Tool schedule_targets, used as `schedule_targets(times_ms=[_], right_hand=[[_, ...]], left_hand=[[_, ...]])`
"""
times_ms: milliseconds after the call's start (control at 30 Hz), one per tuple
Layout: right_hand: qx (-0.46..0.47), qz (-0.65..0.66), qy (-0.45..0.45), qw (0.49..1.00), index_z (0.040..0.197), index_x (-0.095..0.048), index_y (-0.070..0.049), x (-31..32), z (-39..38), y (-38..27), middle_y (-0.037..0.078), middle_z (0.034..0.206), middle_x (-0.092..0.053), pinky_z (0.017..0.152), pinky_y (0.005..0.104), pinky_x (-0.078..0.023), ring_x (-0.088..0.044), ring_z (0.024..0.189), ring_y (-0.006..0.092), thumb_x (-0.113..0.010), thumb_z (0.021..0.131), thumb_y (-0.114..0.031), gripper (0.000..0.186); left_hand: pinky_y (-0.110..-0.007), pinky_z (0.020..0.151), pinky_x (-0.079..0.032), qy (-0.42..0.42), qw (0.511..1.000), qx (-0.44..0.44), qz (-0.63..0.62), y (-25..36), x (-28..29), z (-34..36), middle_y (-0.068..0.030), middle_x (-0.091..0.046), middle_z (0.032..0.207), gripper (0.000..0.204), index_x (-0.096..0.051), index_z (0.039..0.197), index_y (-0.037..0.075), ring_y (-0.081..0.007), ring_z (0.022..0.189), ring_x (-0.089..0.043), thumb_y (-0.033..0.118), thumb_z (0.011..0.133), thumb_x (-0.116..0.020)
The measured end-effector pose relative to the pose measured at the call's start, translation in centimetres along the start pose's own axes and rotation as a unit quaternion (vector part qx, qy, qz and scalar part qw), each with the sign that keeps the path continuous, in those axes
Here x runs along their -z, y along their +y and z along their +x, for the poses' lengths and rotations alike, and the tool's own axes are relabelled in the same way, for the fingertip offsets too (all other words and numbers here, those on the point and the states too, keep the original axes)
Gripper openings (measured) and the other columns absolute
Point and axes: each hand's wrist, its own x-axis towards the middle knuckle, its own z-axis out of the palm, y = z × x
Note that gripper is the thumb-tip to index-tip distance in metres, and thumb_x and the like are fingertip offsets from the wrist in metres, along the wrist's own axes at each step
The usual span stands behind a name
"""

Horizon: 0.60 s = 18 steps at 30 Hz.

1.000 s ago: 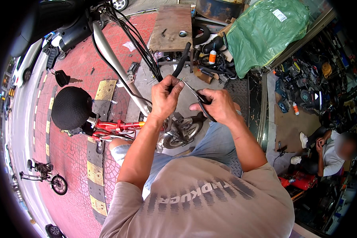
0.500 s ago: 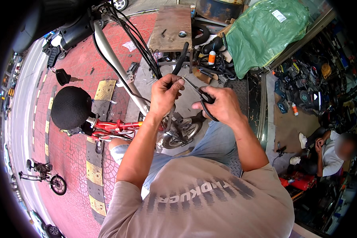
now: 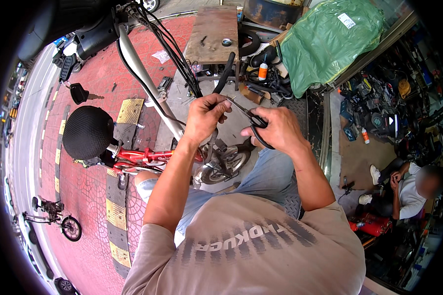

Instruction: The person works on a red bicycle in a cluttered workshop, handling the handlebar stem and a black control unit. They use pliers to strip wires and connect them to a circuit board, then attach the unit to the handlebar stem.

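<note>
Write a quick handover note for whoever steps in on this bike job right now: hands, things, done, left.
Left hand: closed on a black strip that rises from the fist.
Right hand: holds black-handled scissors, blades pointing at the left hand.
Bike: red frame, black saddle, standing below the hands.
Done: strip gripped, scissors at it.
Left: no cut shows yet; judge it yourself.

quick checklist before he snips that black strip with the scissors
1. Right hand has the scissors gripped by the handles: ok.
2. Left hand pinches the black strip and holds it up: ok.
3. Blade tips reach toward the left hand's fingers; clearance: cannot tell.
4. Strip between the blades: cannot tell.
5. Cable bundle off to the left of the blades: ok.
6. Bicycle frame steady below: cannot tell.
</note>
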Motion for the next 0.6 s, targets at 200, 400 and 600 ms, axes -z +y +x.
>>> schedule_targets(times_ms=[200,400,600], right_hand=[[0.002,-0.015,-0.017,1.0,0.105,-0.077,-0.007,0.32,0.13,0.01,0.019,0.077,-0.071,0.073,0.0485,-0.054,-0.07,0.077,0.0399,-0.086,0.071,-0.056,0.06],[-0.021,-0.012,-0.04,0.999,0.105,-0.077,-0.007,0.81,0.13,-0.47,0.02,0.078,-0.071,0.074,0.0488,-0.054,-0.07,0.078,0.0403,-0.086,0.071,-0.055,0.06],[-0.012,-0.03,-0.028,0.999,0.104,-0.077,-0.007,0.89,0.09,-0.51,0.02,0.078,-0.071,0.074,0.0492,-0.054,-0.071,0.079,0.0406,-0.086,0.072,-0.056,0.06]], left_hand=[[-0.025,0.06,-0.051,-0.007,1.0,0.005,0.013,0.08,0.03,-0.08,-0.0038,-0.072,0.084,0.02,-0.072,0.103,-0.001,-0.0087,0.068,-0.064,0.018,0.101,-0.071],[-0.025,0.06,-0.051,-0.007,0.999,-0.005,0.031,0.05,-0.02,-0.23,-0.0033,-0.072,0.084,0.019,-0.072,0.102,-0.002,-0.0083,0.067,-0.063,0.017,0.101,-0.07],[-0.025,0.058,-0.048,0.006,0.997,-0.025,0.071,-0.3,-0.26,-0.36,-0.0009,-0.069,0.078,0.019,-0.071,0.096,-0.001,-0.0063,0.064,-0.058,0.018,0.102,-0.069]])
